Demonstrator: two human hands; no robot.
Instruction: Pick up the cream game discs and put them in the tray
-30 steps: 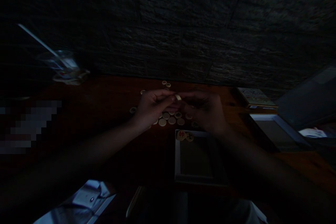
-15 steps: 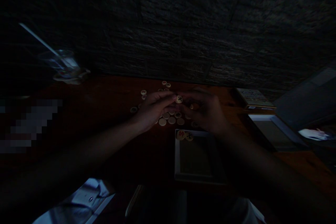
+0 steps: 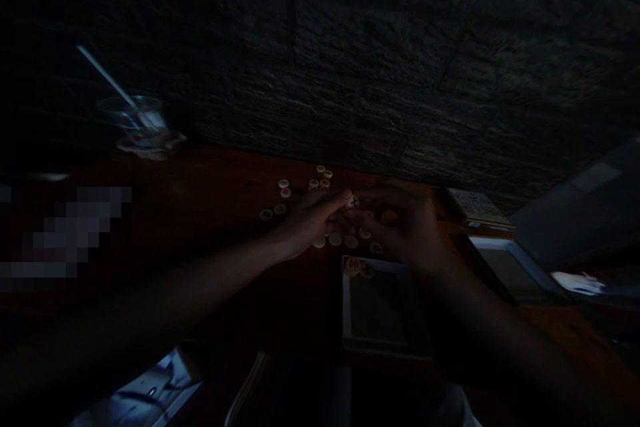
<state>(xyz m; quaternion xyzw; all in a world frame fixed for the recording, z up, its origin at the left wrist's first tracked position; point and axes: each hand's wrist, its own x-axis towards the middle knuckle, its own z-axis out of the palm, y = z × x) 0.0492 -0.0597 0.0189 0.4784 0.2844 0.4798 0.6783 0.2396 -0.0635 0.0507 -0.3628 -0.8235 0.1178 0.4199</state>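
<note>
Marked discs [image 3: 353, 266] in nearer tray [image 3: 374, 310]

hands [image 3: 313, 221]: 2
held piece [image 3: 353, 201]: 1
tray pieces [image 3: 353, 266]: 2 seen
loose pieces [image 3: 335, 239]: 13+
trays [image 3: 347, 310]: 2
box [image 3: 477, 203]: 1
cup [image 3: 145, 120]: 1

A wall [image 3: 320, 67] stands behind the bench [image 3: 225, 177]. At far left sits a cup [image 3: 143, 119] with a straw [image 3: 106, 77] in it. Game pieces [image 3: 335, 239] lie scattered mid-bench. Nearer, slightly right, is a tray [image 3: 373, 310], two discs [image 3: 353, 266] in its far left corner; farther right, another tray [image 3: 513, 273], a box [image 3: 474, 205] beyond.
</note>
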